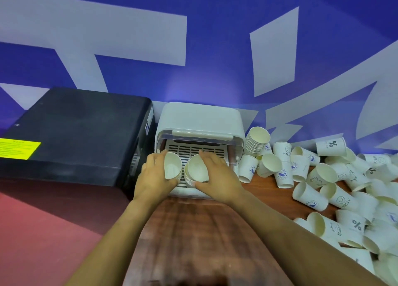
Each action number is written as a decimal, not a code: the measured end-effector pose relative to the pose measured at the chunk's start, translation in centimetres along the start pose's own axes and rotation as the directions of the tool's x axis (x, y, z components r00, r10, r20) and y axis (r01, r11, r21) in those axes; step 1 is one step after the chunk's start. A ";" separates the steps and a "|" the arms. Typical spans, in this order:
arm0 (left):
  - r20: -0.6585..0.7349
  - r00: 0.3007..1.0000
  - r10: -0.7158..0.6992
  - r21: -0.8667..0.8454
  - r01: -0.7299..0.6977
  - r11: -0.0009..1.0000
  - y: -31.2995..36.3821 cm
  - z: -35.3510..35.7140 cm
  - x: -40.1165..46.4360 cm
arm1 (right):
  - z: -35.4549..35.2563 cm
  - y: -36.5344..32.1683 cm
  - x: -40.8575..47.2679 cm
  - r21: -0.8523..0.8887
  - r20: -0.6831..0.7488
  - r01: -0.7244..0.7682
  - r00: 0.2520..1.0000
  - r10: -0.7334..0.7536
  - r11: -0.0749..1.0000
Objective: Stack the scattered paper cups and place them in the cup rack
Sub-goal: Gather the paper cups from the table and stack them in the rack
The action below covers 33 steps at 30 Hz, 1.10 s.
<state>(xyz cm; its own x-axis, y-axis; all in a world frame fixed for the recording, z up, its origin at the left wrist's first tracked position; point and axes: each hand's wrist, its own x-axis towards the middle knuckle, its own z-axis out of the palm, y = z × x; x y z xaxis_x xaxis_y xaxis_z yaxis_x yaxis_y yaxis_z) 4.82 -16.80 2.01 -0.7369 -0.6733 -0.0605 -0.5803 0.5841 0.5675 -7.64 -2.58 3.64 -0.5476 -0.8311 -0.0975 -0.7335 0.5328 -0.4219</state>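
1. Head view: your left hand curls its fingers round a stack of paper cups, lying on its side with the round open mouth facing you, at the left of the cup rack's opening.
2. Your right hand grips a second stack of cups, thumb under the rim and fingers over the top; this stack also lies mouth toward you, just beside the first, both resting on the rack's slotted tray.
3. The cup rack is a boxy white plastic case with rounded corners, a clear flip-up front and a ribbed, slotted white tray inside. It stands on the table against the wall.
4. The table has a dark, glossy wood-grain top.
5. Right of the rack, a tall nested stack leans against it, its rolled rims forming tight ridges.
6. Further right, loose paper cups lie scattered in a heap, mostly on their sides; they are smooth, white, tapered, with blue printed logos, "HELLO" and "%" marks.
7. Left of the rack sits a matte black box-shaped machine with a yellow label; the rack stands just beside it.
8. Behind everything hangs a blue wall with large pale grey shapes.
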 end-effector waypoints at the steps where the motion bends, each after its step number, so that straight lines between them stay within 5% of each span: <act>1: 0.015 1.000 -0.003 0.015 0.002 1.000 -0.2 0.3 0.2 | 0.0 0.1 0.0 -0.004 0.033 -0.018 0.999 0.018 1.000; 6: 0.092 0.994 -0.052 0.066 0.046 0.997 -1.1 1.6 0.8 | 0.4 0.8 0.1 -0.044 0.182 -0.072 0.980 0.079 0.996; 14: 0.130 0.990 -0.055 0.033 0.051 0.998 -1.3 1.7 0.0 | 0.4 1.7 -0.1 -0.034 0.213 -0.055 0.975 0.062 0.998; 19: -0.105 0.954 0.280 -0.040 -0.285 0.958 2.5 1.0 -3.4 | -1.8 3.9 -2.7 0.016 0.107 -0.059 0.993 0.057 0.998; 21: -0.099 0.920 0.378 -0.121 -0.388 0.913 4.0 1.7 -5.2 | -2.7 5.9 -4.5 0.047 0.080 -0.124 0.990 0.120 0.991; 28: 0.246 0.744 0.622 -0.179 -0.596 0.783 7.6 9.1 -12.1 | -4.3 12.4 -13.2 0.087 0.040 -0.322 0.947 0.320 0.943; 33: 0.551 0.580 0.599 -0.167 -0.627 0.761 9.2 13.5 -16.8 | -3.7 15.5 -18.3 0.053 0.032 -0.454 0.891 0.453 0.889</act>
<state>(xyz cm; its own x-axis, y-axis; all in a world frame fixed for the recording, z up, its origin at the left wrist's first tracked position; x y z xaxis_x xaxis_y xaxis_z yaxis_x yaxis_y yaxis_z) 7.21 6.03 -2.86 -0.9667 0.2092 -0.1475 0.0786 0.7910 0.6067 -10.45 21.47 2.25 -0.8071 -0.5044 -0.3070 -0.3825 0.8427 -0.3789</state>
